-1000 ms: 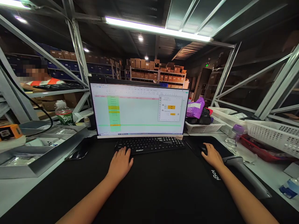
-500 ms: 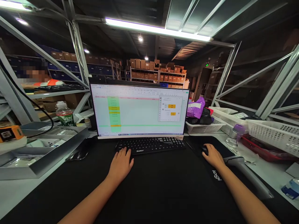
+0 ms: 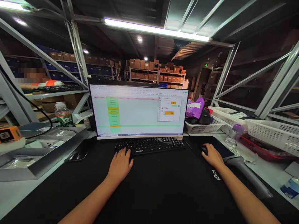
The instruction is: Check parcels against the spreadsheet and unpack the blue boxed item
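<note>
My left hand (image 3: 120,165) lies palm down with its fingers stretched out, the tips at the lower left edge of a black keyboard (image 3: 149,145). On the right, my right hand (image 3: 213,155) is wrapped over a black computer mouse (image 3: 205,150), which it mostly hides. Behind the keyboard stands a monitor (image 3: 137,115) showing a spreadsheet with a green column and a small chat window at its right. A grey handheld scanner (image 3: 249,175) lies beside my right wrist, on the black desk mat (image 3: 158,189).
Left are a grey compartment box (image 3: 44,158), a drink bottle (image 3: 63,115) and a dark phone-like slab (image 3: 76,156). White baskets (image 3: 205,127), a purple package (image 3: 197,107) and a purple-capped bottle (image 3: 233,137) stand right. A person in an orange vest (image 3: 50,82) is beyond the rack.
The chat window's content has scrolled, with a green message bubble now showing in it. Both hands have stayed in place; the view has shifted very slightly.
</note>
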Demonstrator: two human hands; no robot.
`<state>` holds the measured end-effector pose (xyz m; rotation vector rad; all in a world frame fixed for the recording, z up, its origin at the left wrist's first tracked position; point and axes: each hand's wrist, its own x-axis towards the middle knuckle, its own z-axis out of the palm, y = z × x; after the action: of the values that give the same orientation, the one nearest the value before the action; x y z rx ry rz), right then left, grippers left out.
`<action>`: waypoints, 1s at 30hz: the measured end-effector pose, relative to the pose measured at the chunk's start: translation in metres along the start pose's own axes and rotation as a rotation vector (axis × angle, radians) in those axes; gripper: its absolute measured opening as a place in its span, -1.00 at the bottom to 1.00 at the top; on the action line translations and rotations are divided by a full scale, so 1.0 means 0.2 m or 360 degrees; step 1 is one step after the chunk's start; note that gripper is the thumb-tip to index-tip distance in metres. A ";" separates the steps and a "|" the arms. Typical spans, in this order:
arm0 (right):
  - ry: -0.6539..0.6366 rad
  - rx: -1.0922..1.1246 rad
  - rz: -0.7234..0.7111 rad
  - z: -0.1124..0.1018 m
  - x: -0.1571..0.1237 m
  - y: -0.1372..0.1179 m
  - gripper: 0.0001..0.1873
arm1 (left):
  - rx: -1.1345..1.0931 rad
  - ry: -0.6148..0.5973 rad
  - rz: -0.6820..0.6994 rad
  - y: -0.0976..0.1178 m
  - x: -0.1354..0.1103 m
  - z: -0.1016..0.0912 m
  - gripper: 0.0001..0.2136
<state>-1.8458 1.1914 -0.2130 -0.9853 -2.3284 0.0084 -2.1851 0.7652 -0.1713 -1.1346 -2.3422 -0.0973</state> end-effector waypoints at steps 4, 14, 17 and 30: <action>-0.0006 -0.0012 -0.0001 0.00 -0.01 0.01 -0.53 | 0.0008 -0.0019 -0.0017 0.01 0.00 -0.02 -0.55; 0.0082 0.0098 -0.0078 0.04 0.02 0.09 -0.48 | -0.0117 -0.0092 -0.0099 0.03 -0.02 -0.07 -0.55; 0.0081 0.0211 -0.0105 0.06 0.04 0.14 -0.49 | -0.0184 -0.0142 -0.0106 0.04 -0.02 -0.07 -0.53; -0.0033 0.0557 -0.0129 0.07 0.05 0.14 -0.56 | -0.0186 -0.0139 -0.0086 0.04 -0.04 -0.05 -0.49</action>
<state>-1.8405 1.2217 -0.2253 -0.7177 -2.2798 0.3818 -2.1714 0.7611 -0.1678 -1.1524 -2.4730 -0.2104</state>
